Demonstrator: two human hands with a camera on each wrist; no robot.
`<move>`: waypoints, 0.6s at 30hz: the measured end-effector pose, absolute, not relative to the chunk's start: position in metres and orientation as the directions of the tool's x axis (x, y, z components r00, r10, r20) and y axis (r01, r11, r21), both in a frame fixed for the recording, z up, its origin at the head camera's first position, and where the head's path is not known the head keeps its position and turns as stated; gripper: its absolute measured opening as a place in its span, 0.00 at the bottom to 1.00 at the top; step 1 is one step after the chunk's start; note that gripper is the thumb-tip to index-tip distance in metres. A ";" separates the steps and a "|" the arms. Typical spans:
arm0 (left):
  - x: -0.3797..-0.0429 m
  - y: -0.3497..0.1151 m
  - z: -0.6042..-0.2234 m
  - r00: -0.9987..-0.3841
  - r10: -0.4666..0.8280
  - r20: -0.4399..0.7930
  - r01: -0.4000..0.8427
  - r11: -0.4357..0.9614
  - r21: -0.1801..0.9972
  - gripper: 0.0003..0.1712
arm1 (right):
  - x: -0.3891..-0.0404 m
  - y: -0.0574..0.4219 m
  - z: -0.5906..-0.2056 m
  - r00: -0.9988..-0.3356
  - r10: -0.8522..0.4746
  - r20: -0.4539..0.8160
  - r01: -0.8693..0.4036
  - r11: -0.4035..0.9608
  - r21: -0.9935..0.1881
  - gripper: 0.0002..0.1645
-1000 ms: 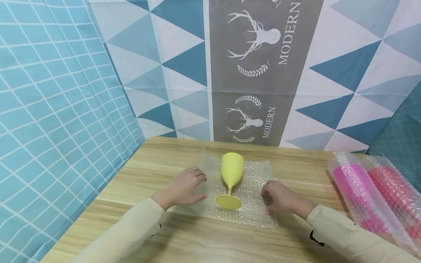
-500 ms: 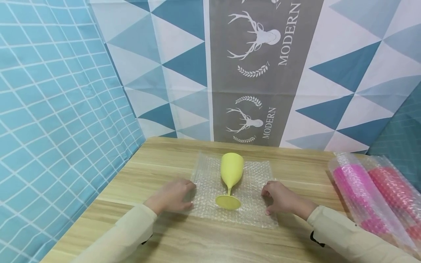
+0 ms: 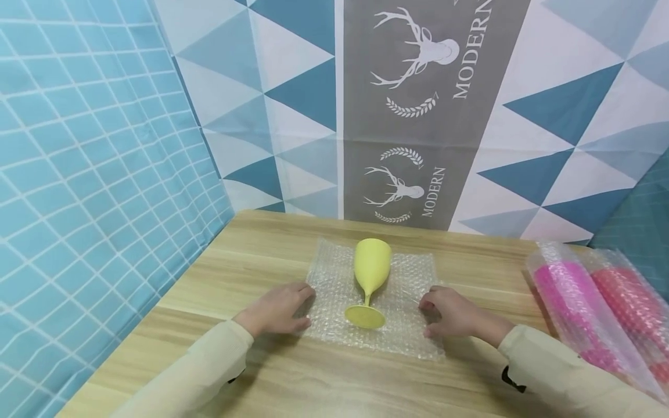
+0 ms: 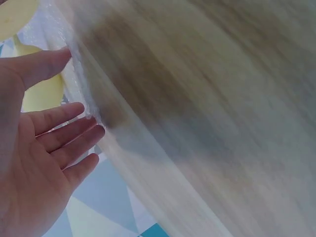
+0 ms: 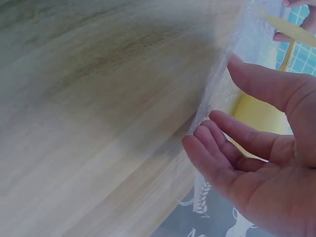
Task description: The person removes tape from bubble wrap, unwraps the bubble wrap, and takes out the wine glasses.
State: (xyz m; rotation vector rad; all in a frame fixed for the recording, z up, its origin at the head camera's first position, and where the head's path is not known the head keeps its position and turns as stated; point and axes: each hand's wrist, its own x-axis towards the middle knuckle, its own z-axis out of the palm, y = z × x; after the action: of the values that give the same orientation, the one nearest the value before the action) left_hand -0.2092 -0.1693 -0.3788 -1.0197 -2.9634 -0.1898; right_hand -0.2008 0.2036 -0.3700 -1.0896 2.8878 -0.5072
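Observation:
A yellow goblet (image 3: 373, 266) lies on its side on a sheet of bubble wrap (image 3: 334, 284), its round foot toward me. My left hand (image 3: 277, 309) is at the sheet's left edge. In the left wrist view its fingers (image 4: 59, 133) are nearly straight and spread, touching the edge, with the thumb apart from them. At the right edge is my right hand (image 3: 459, 312). The right wrist view shows its gently bent fingers (image 5: 242, 138) and thumb touching the plastic, with a gap between them. Neither hand touches the goblet.
Two bubble-wrapped bundles, one pink (image 3: 569, 296) and one red (image 3: 629, 299), lie at the right of the wooden table (image 3: 272, 238). A patterned cloth (image 3: 397, 133) hangs behind the table, and a blue checked one (image 3: 104, 162) on the left.
My left hand has moved left from beside the goblet to the sheet's edge, and the raised left side of the sheet now lies flatter. My right hand stays in place. The view has shifted slightly.

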 end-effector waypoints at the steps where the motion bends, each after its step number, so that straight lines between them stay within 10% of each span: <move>1: -0.209 -0.169 -0.378 -0.790 0.612 0.039 0.612 0.783 0.111 0.33 | -0.200 0.204 -0.370 -0.762 -0.639 0.100 -0.634 0.708 -0.310 0.25; 18: -0.209 -0.151 -0.362 -0.757 0.644 0.109 0.646 0.763 -0.014 0.31 | -0.192 0.215 -0.371 -0.949 -0.316 0.010 -0.261 0.763 -0.591 0.28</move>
State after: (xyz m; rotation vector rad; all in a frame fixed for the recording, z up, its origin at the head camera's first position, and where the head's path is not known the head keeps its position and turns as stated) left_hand -0.2091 -0.1512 -0.3617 -1.0458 -2.8480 -0.0365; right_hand -0.1921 0.2146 -0.3706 -0.4700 2.8646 -0.9404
